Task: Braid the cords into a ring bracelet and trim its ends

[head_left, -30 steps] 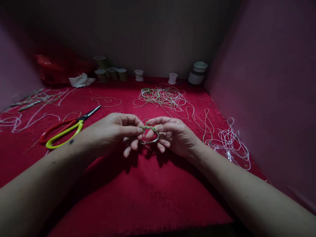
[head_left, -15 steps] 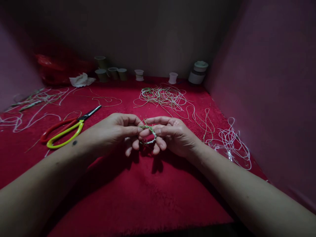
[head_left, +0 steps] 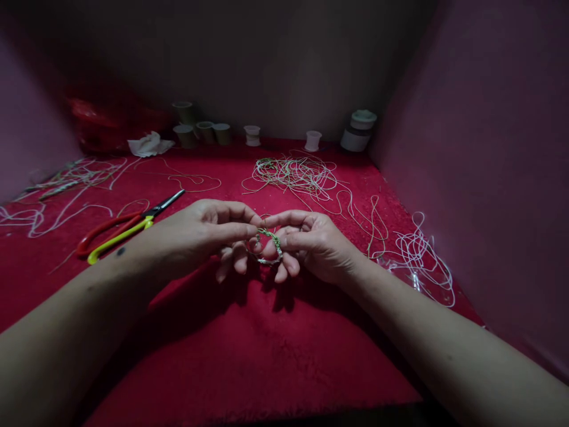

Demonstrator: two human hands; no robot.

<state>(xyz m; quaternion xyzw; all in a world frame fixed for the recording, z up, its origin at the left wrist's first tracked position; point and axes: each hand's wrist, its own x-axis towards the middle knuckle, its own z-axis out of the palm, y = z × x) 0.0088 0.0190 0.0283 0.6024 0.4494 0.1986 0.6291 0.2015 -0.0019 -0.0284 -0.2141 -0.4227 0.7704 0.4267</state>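
My left fingers point(head_left: 240, 232) and right fingers point(head_left: 299, 240) pinch a braided cord ring point(head_left: 278, 244), its round formed, green strands point(head_left: 265, 232) between them seemingly still loose.

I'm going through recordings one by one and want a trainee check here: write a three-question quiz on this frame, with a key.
1. What are the left hand and right hand holding between their fingers?
2. True or false: the scissors lie on the left side, held by neither hand.
3. Which of these stands farthest right?
A) crumpled white tissue
B) jar with a pale lid
C) red bag

Key:
1. A small green-and-white cord loop.
2. True.
3. B.
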